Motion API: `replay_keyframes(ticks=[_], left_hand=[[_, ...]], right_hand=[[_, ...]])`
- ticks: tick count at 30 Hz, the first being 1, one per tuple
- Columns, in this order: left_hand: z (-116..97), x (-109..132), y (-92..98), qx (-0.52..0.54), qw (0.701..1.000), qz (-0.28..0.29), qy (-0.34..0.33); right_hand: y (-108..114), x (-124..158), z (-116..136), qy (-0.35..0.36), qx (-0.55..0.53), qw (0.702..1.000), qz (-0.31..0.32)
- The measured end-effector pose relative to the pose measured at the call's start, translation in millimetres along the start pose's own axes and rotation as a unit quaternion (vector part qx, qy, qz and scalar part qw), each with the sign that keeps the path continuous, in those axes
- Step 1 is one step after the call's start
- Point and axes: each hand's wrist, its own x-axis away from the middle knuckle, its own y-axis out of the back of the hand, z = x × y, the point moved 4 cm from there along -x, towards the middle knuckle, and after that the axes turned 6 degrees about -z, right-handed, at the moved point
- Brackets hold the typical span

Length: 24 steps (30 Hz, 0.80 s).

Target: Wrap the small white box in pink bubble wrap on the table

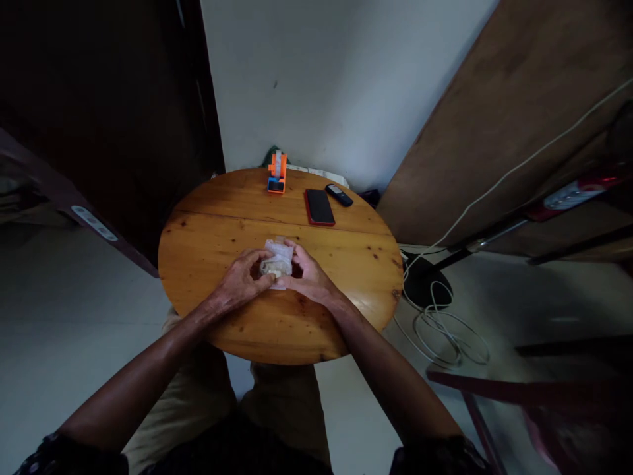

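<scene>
The big pale wall [321,79] stands past the hands, on the far side. The round wood table [198,244] is right under them. The left hand [244,272] and the right hand [311,274] curl in from both sides, and both hold one small see-through packet [277,264]. The packet sits between the hands, over the middle part of the table, with the thumbs on its near end. I cannot tell if it touches the wood. A flat black thing with red edges [320,207] lies past the grip, a bit to the right. An orange and blue tape holder [277,173] stands straight past the grip, farther off. A little black phone [339,194] lies past the grip too, just beside the flat black thing.
</scene>
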Motion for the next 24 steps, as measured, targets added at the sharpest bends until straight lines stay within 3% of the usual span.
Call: replay_keyframes(ticks=[9, 20, 24], left_hand=[[0.7, 8.5, 0.7, -0.007, 0.999, 0.001, -0.042], [5.1, 10.7, -0.2, 0.024, 1.000, 0.012, -0.013], [4.2, 10.3, 0.8, 0.016, 1.000, 0.016, -0.017]], right_hand=[[8.9, 5.5, 5.1, 0.001, 0.012, 1.000, 0.020], [24.6, 7.3, 10.7, 0.000, 0.054, 0.990, -0.128], [24.9, 10.6, 18.2, 0.018, 0.061, 0.990, -0.124]])
